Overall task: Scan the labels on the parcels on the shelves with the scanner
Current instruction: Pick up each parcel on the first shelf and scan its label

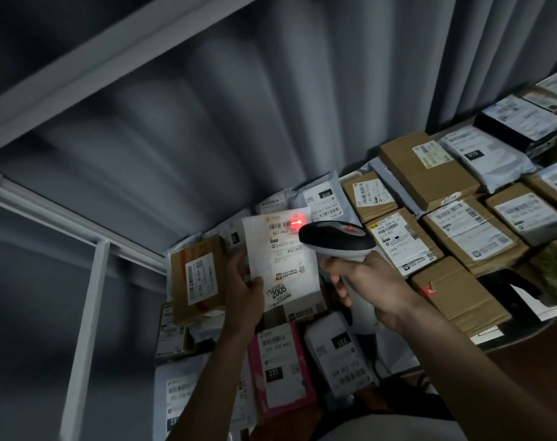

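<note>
Parcel depot / courier pickup storeroom, dimly lit. White metal shelf frame point(89, 300) w/ rows of parcels laid flat: brown cardboard boxes point(426, 168), grey poly mailers point(490, 160), a pink mailer point(283, 367), all w/ printed barcode shipping labels point(471, 226) & big sorting nos. like 231, 010, 2005. Handheld barcode scanner point(337, 238) w/ red light on one label. Grey pleated curtain point(223, 106) as backdrop.

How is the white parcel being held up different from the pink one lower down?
The white parcel is lifted and tilted in the left hand, while the pink parcel lies untouched below. The scanner, held in the right hand, casts a red glow on the white parcel's label; the pink parcel's label is unlit. Both carry barcoded labels.
</note>
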